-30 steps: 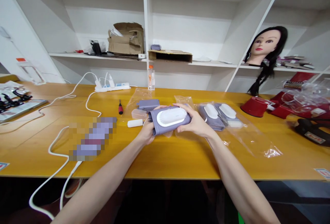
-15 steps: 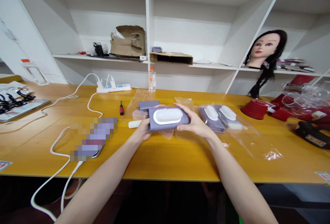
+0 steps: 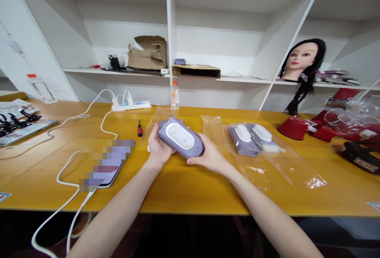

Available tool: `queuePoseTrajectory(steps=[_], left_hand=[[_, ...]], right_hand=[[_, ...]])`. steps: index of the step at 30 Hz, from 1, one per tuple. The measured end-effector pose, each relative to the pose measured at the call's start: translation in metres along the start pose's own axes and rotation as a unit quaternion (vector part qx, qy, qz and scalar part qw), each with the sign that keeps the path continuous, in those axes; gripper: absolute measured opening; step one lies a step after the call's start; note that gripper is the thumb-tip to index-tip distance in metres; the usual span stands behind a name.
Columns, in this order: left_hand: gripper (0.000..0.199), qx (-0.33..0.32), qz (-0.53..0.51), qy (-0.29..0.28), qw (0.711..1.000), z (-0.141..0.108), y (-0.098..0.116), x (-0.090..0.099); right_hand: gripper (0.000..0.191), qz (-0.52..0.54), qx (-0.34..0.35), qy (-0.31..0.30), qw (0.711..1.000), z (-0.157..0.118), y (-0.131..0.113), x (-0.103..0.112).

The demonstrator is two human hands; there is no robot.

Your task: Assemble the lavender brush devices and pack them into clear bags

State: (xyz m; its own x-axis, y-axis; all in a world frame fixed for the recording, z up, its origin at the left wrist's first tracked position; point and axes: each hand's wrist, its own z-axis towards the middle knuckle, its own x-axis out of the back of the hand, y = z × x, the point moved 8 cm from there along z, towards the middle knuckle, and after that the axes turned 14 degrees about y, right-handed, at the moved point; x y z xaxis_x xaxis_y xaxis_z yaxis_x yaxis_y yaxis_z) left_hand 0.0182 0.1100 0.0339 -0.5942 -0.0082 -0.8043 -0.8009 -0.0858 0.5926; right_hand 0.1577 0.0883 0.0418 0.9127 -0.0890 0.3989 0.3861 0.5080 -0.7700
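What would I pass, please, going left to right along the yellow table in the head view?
White power strip, red-handled screwdriver, left hand, lilac-and-white device, right hand, clear-bagged lilac devices, red round object, black padded item.

Matt plastic case (image 3: 193,148) (fairly smooth)

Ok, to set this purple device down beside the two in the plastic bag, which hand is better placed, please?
Probably the right hand: it grips the end of the purple device closest to the bagged purple devices, while the left hand sits farther away, at the other end.
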Motion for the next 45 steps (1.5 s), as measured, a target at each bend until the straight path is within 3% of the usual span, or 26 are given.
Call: queuePoseTrajectory(steps=[2, 5, 9, 20, 27, 32, 36, 45], left_hand=[[0.053, 0.012, 0.004, 0.012, 1.0, 0.002, 0.0, 0.003], [0.052, 0.028, 0.006, 0.022, 0.999, 0.003, 0.001, 0.003], [0.05, 0.027, 0.009, 0.015, 0.999, -0.003, 0.002, -0.002], [0.05, -0.011, 0.025, 0.018, 0.999, -0.01, 0.009, -0.005], [0.064, -0.017, 0.016, -0.045, 0.999, -0.016, 0.015, -0.018], [0.068, -0.007, 0.006, -0.073, 0.997, -0.022, 0.011, -0.025], [0.056, 0.002, -0.012, -0.064, 0.998, -0.024, 0.007, -0.022], [0.047, 0.032, -0.042, -0.046, 0.998, -0.022, 0.009, -0.022]], right_hand=[[0.073, 0.073, -0.053, -0.047, 0.995, -0.003, -0.001, -0.006], [0.053, 0.164, -0.203, -0.133, 0.956, -0.013, 0.007, -0.018], [0.039, 0.167, -0.303, -0.171, 0.922, -0.024, 0.018, -0.025], [0.03, 0.221, -0.205, -0.099, 0.948, -0.015, 0.007, -0.017], [0.03, 0.268, -0.222, -0.086, 0.933, -0.02, 0.003, -0.02], [0.039, 0.291, -0.258, -0.123, 0.913, -0.029, 0.012, -0.034], [0.037, 0.269, -0.29, -0.168, 0.903, -0.037, 0.02, -0.044], [0.045, 0.351, -0.263, -0.135, 0.889, -0.033, 0.009, -0.044]])
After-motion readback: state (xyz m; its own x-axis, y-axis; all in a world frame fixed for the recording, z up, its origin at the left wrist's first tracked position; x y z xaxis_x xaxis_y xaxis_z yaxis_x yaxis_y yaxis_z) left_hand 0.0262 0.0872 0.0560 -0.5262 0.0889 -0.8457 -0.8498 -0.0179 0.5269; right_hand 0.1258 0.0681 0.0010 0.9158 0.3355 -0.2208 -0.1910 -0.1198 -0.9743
